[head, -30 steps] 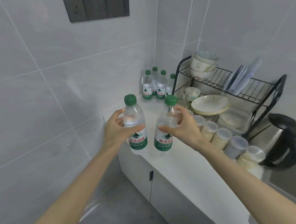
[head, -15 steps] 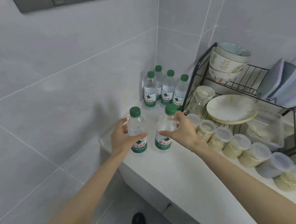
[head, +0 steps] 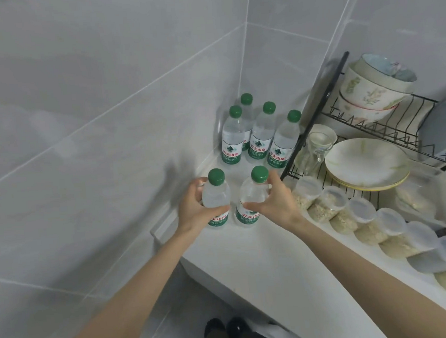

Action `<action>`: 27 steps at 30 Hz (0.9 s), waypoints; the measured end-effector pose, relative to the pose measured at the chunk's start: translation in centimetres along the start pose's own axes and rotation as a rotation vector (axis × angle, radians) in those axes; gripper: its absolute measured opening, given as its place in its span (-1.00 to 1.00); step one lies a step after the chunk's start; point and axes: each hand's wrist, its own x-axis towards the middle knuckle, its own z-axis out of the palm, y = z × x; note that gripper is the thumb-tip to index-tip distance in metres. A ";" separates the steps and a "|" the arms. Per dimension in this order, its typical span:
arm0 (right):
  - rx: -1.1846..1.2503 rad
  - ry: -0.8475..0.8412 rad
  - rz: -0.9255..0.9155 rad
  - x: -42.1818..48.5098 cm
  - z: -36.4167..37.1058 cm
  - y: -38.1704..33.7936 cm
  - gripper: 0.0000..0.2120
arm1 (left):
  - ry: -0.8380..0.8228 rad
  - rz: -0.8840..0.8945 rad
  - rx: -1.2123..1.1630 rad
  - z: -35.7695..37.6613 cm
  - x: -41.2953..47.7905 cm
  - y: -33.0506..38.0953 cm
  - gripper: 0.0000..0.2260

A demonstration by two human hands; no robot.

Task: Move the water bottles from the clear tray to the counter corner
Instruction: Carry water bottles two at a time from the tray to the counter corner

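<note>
Two clear water bottles with green caps and green-white labels stand upright on the white counter [head: 262, 261], side by side. My left hand [head: 193, 210] grips the left bottle [head: 216, 195] around its body. My right hand [head: 277, 204] grips the right bottle [head: 252, 195] the same way. Behind them, in the counter corner against the tiled walls, stands a cluster of several identical bottles [head: 262, 137]. The clear tray is not in view.
A black wire dish rack [head: 315, 114] stands right of the corner bottles, holding stacked bowls [head: 369, 90], plates [head: 366, 164] and a glass jar [head: 313, 149]. A row of lidded tubs of grain [head: 365, 217] runs along the counter. The counter's left end [head: 163, 231] drops off to the floor.
Both hands have carried their bottles forward and down toward the corner group; the bottles now rest on the counter. The camera has tilted down and moved closer.
</note>
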 end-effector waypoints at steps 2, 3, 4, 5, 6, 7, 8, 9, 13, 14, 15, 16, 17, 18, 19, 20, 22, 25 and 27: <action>-0.016 -0.004 0.007 0.2 0.3 0.2 -0.31 | -0.037 -0.006 0.023 -0.3 0.3 0.0 -0.38; -0.018 -0.005 0.007 0.3 0.3 0.2 -0.30 | -0.049 -0.001 0.035 -0.4 0.3 0.0 -0.38; -0.020 -0.008 0.006 0.4 0.2 0.2 -0.29 | -0.063 0.005 0.046 -0.5 0.4 0.1 -0.37; -0.023 -0.019 0.004 0.5 0.1 0.1 -0.28 | -0.076 0.012 0.057 -0.5 0.4 0.1 -0.37; -0.027 -0.037 -0.001 0.5 -0.1 0.0 -0.28 | -0.085 0.014 0.071 -0.5 0.4 0.1 -0.37; -0.031 -0.058 -0.007 0.6 -0.3 -0.2 -0.28 | -0.094 0.015 0.082 -0.5 0.4 0.2 -0.36; -0.037 -0.080 -0.015 0.7 -0.5 -0.3 -0.29 | -0.107 0.012 0.094 -0.5 0.4 0.4 -0.36; -0.047 -0.101 -0.022 0.8 -0.6 -0.4 -0.30 | -0.124 0.014 0.107 -0.5 0.4 0.5 -0.34; -0.078 -0.130 -0.114 0.9 -1.4 -0.8 -0.26 | -0.157 0.110 0.108 -1.3 0.1 2.5 -0.18; -0.068 -0.107 -0.154 0.9 -1.8 -1.0 -0.27 | -0.136 0.145 0.099 -1.5 -0.1 3.5 -0.22; -0.055 -0.078 -0.193 0.9 -2.2 -1.3 -0.31 | -0.110 0.182 0.094 -1.8 -0.2 4.6 -0.32; -0.066 -0.052 -0.236 0.9 -2.6 -1.6 -0.36 | -0.086 0.217 0.105 -1.9 -0.3 5.6 -0.45; -0.116 -0.033 -0.285 0.9 -3.0 -1.8 -0.42 | -0.071 0.246 0.136 -2.0 -0.2 6.5 -0.56; -0.201 -0.026 -0.337 1.0 -3.5 -2.1 -0.49 | -0.063 0.265 0.192 -1.9 0.0 7.2 -0.63; -0.292 -0.036 -0.379 1.1 -3.8 -2.4 -0.55 | -0.060 0.281 0.267 -1.7 0.3 7.7 -0.67; -0.376 -0.057 -0.412 1.2 -4.1 -2.7 -0.60 | -0.064 0.295 0.351 -1.4 0.8 8.0 -0.70; -0.509 -0.103 -0.457 1.3 -4.3 -3.1 -0.68 | -0.092 0.296 0.484 -0.6 1.8 8.4 -0.71; -0.524 -0.097 -0.487 1.4 -4.6 -3.1 -0.72 | -0.126 0.266 0.543 0.8 3.1 8.4 -0.70; -0.454 -0.080 -0.473 1.6 -4.8 -3.0 -0.72 | -0.109 0.223 0.586 1.7 3.8 7.9 -0.72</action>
